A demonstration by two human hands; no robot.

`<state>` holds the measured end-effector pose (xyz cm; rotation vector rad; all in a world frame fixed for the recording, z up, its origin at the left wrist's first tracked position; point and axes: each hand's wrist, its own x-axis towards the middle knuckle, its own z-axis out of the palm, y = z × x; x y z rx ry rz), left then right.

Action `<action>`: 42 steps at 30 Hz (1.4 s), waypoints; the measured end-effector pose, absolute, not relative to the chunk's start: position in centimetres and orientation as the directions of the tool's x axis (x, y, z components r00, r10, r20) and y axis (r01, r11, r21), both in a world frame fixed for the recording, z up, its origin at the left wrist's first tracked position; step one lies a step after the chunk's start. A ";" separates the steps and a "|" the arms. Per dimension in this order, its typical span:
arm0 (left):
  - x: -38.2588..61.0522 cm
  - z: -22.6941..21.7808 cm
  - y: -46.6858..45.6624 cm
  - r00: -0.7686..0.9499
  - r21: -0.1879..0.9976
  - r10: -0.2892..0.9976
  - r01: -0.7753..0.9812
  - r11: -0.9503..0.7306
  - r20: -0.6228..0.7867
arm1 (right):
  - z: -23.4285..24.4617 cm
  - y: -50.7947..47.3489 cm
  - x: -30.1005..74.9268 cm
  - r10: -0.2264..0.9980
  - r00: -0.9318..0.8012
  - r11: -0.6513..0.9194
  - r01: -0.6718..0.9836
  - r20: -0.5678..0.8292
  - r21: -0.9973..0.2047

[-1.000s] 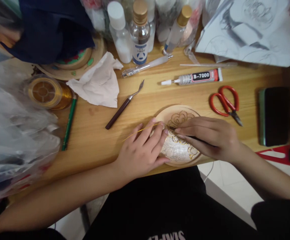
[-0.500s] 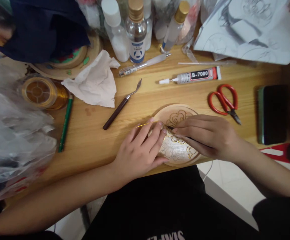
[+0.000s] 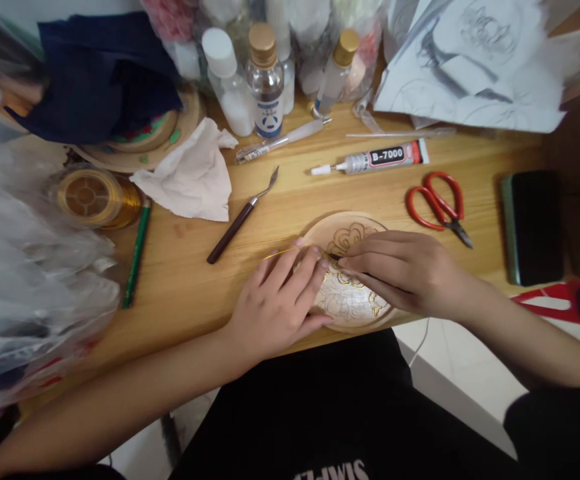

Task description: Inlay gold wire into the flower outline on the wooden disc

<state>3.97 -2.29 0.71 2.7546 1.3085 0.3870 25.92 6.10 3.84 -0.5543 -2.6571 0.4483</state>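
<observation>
A round wooden plate (image 3: 315,230) lies at the table's front edge, with a flower drawing and gold wire outlines (image 3: 377,308) on its face. My left hand (image 3: 280,300) rests on its left side, fingertips together on a thin gold wire (image 3: 276,254) whose loose end sticks out to the left. My right hand (image 3: 405,273) is closed round a slim dark-tipped tool (image 3: 335,256), seemingly tweezers; most of it is hidden by the fingers. The tool's tip meets the plate close beside my left fingertips. Both hands cover part of the pattern.
Behind the plate lie a palette knife (image 3: 240,220), a B-7000 glue tube (image 3: 385,157) and red-handled cutters (image 3: 440,203). A phone (image 3: 533,227) lies right. Leftward are a gold wire spool (image 3: 90,197), green pencil (image 3: 137,257) and crumpled tissue (image 3: 190,177). Bottles (image 3: 266,87) stand at the back.
The whole view has shifted slightly, so the things on the table appear lower and the right-hand ones further left. Both hands keep nearly the same position on the plate.
</observation>
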 end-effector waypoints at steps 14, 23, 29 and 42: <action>3.9 0.6 -2.5 0.634 0.130 0.752 0.742 -0.657 0.182 | 2.1 5.7 26.8 0.505 -0.774 0.787 0.231 0.382 -0.572; 4.4 0.9 -3.0 0.600 0.123 0.788 0.779 -0.615 0.136 | 1.4 5.9 26.7 0.475 -0.736 0.805 0.142 0.482 -0.576; 5.1 1.1 -4.2 0.502 0.074 0.858 0.856 -0.511 0.112 | 0.9 5.9 26.7 0.489 -0.724 0.798 0.145 0.487 -0.585; 8.0 0.3 -7.3 0.194 0.304 0.951 0.915 -0.264 0.240 | 0.7 5.4 26.7 0.823 -0.425 0.506 0.245 0.378 -0.827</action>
